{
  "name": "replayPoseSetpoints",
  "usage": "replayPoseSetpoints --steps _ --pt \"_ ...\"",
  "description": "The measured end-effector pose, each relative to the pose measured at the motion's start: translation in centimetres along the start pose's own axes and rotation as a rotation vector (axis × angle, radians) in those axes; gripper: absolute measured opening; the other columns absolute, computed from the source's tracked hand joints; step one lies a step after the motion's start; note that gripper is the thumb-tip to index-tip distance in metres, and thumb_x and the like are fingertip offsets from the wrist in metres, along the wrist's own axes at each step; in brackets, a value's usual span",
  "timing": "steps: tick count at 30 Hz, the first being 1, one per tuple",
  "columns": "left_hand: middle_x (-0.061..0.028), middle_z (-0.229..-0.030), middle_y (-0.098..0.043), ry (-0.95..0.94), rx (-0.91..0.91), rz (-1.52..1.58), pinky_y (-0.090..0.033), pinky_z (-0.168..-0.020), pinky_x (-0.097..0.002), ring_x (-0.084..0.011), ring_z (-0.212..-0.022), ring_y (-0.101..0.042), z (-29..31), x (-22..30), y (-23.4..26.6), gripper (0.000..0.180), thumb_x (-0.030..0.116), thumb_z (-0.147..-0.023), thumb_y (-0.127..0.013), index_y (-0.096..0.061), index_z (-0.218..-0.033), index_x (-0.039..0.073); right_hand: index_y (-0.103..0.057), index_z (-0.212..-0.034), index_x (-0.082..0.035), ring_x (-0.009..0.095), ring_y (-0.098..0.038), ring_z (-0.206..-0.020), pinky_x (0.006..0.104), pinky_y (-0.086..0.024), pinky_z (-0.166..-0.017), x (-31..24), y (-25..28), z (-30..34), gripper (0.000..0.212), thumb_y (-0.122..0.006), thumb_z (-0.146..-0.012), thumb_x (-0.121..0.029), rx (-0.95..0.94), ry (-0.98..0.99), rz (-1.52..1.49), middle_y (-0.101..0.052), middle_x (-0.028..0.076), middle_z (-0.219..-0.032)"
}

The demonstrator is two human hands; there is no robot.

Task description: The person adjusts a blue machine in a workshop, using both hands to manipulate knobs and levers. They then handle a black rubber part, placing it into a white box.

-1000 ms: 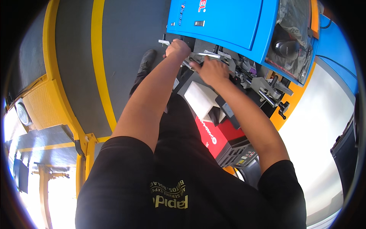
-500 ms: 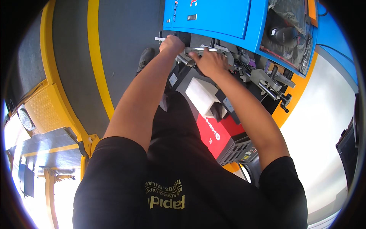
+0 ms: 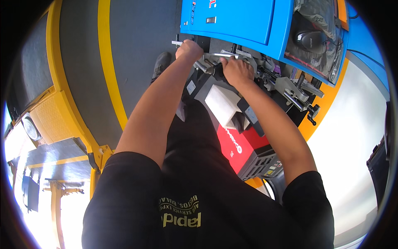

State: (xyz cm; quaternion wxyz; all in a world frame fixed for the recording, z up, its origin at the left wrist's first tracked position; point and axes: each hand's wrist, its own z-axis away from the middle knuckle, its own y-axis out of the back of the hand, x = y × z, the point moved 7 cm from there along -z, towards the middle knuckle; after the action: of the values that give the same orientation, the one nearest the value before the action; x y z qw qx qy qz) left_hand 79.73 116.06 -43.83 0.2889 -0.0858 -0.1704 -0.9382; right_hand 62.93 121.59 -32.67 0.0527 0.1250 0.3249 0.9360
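Observation:
A silver metal wheel clamp with bars, black knobs and a dark central part lies below the blue cabinet. My left hand is closed around its left end, beside a short plate with a black peg; its fingertips are hidden. Farther right, my right hand grips the same clamp near its black knob, thumb toward the left and fingers curled over the far side. A second metal clamp with black handles sits to the right of my right forearm, among several similar parts.
A blue cabinet stands just beyond my hands, with a black computer mouse behind its clear panel. Nearer are a white box and a red machine. A yellow lift frame rises at the left. My shoe is on the grey floor.
My right hand has shifted slightly right along the clamp, and its fingers look more curled. My left hand keeps its hold. The whole view has shifted a little.

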Motion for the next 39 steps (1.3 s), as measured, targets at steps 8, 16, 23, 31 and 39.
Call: replayPoseSetpoints --steps 8,16,23,31,39 --pt "-0.0168 -0.134 -0.068 0.0 0.008 0.001 -0.057 -0.099 -0.0413 -0.0311 -0.124 -0.067 -0.2 -0.1 -0.1 0.057 0.026 -0.092 -0.068 -0.052 -0.14 0.0 -0.072 -0.118 0.003 0.039 -0.069 -0.116 0.0486 -0.054 -0.097 -0.6 -1.0 1.6 0.092 -0.047 -0.091 -0.082 -0.052 -0.04 -0.072 -0.071 0.025 -0.122" --pt "-0.0159 -0.134 -0.068 0.063 0.014 0.075 -0.055 -0.1 -0.0434 -0.0329 -0.125 -0.067 -0.8 -0.3 -0.4 0.061 0.029 -0.086 -0.073 -0.057 -0.139 0.003 -0.063 -0.132 0.002 0.039 -0.071 -0.111 0.0489 -0.053 -0.098 -0.5 1.4 0.9 0.086 -0.046 -0.096 -0.074 0.014 -0.079 0.093 -0.075 0.02 -0.113" --pt "-0.0155 -0.134 -0.069 0.074 -0.006 0.053 -0.056 -0.099 -0.0446 -0.0322 -0.124 -0.067 -1.0 -0.3 -0.5 0.063 0.029 -0.088 -0.073 -0.055 -0.142 0.003 -0.075 -0.108 0.0 0.035 -0.075 -0.101 0.0456 -0.057 -0.09 -2.2 -0.8 0.6 0.076 -0.053 -0.094 -0.071 0.021 0.049 0.08 -0.076 0.02 -0.105" --pt "-0.0185 -0.129 -0.071 0.018 -0.017 0.071 -0.057 -0.097 -0.0417 -0.0313 -0.12 -0.07 -0.2 -0.2 -0.1 0.059 0.023 -0.088 -0.072 -0.053 -0.136 -0.004 -0.066 -0.129 0.0 0.034 -0.066 -0.123 0.0497 -0.05 -0.103 3.1 -4.0 -0.4 0.079 -0.039 -0.102 -0.069 -0.139 -0.245 -0.661 -0.071 0.022 -0.125" --pt "-0.0146 -0.134 -0.069 0.058 -0.009 0.086 -0.056 -0.099 -0.0432 -0.0314 -0.123 -0.068 -0.5 -0.4 -0.3 0.062 0.03 -0.088 -0.073 -0.055 -0.142 0.004 -0.073 -0.119 -0.006 0.033 -0.071 -0.115 0.0446 -0.056 -0.096 -5.4 1.8 2.1 0.07 -0.066 -0.088 -0.068 -0.125 0.095 0.324 -0.074 0.018 -0.119"
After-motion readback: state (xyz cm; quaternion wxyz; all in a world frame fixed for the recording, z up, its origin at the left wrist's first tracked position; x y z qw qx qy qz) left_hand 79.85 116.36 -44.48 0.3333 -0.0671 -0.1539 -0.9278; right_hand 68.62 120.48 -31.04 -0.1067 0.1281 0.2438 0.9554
